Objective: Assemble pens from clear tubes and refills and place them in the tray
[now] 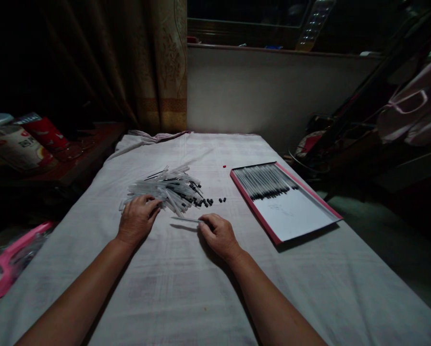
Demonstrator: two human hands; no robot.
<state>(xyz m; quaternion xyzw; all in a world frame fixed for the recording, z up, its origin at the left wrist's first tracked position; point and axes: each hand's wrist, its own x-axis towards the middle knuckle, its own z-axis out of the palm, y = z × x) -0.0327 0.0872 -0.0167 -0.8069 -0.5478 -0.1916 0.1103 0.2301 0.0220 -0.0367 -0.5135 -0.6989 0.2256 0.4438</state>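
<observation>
A loose pile of clear plastic pen tubes [168, 187] lies on the cloth, some with dark ends. My left hand [138, 216] rests at the pile's near left edge, fingers curled and thumb close to the fingertips; what they pinch is too small to tell. Between the thumb and fingers of my right hand [218, 233], a slim pen tube [184, 219] points left, just above the cloth. Small black caps [207, 202] are scattered at the pile's right side. In the shallow red-edged box [258, 218], similar tubes [264, 180] lie in a row, dark ends toward me.
A pale checked cloth [175, 288] covers the bed or table. One small red cap [224, 166] sits beyond the black ones. To the left are a side table [103, 137] with containers and a pink-handled thing [11, 257]. A curtain [165, 62] hangs behind.
</observation>
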